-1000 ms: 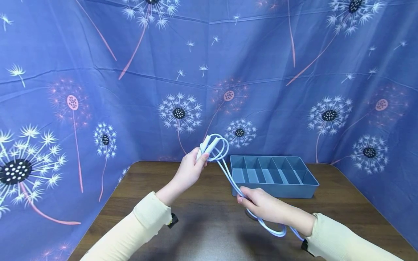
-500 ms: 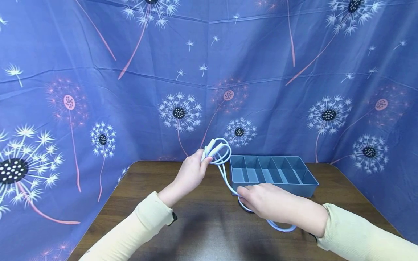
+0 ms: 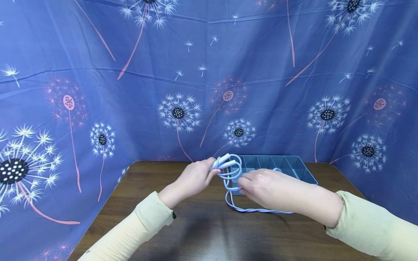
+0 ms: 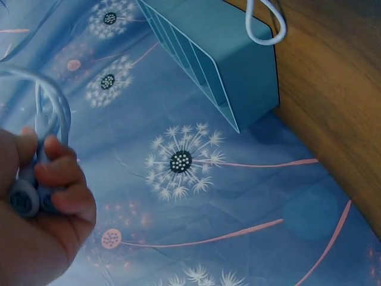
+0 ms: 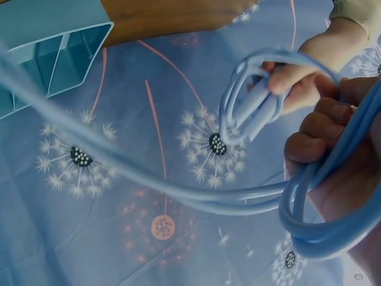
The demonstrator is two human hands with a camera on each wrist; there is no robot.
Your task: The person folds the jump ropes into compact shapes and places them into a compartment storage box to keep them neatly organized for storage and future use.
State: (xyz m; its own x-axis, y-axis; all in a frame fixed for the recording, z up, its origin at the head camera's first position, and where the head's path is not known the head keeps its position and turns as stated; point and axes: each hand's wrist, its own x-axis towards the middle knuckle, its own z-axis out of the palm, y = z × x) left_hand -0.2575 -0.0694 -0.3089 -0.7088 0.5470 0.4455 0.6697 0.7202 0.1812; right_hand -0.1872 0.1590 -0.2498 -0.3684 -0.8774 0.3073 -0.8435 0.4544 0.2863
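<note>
A pale blue jump rope (image 3: 261,210) with two white handles (image 3: 225,164) is strung between my hands. My left hand (image 3: 194,177) grips both handles side by side, with loops of cord wound around them; in the left wrist view the round handle ends (image 4: 24,200) show below the fingers. To the right, my right hand (image 3: 267,186) holds several strands of the cord, its fingers curled round them in the right wrist view. A twisted length hangs below both hands, over the brown table (image 3: 143,210). My right hand partly hides the cord and the box behind.
A blue-grey organizer box (image 3: 305,174) with several slanted compartments stands at the back right of the table, behind my right hand. A blue dandelion-print cloth (image 3: 137,108) rises along the table's back and sides.
My left hand has moved slightly right and down with the handles. My right hand has gathered more cord, turned palm-down and come closer to the left; the cord now hangs in a twisted loop.
</note>
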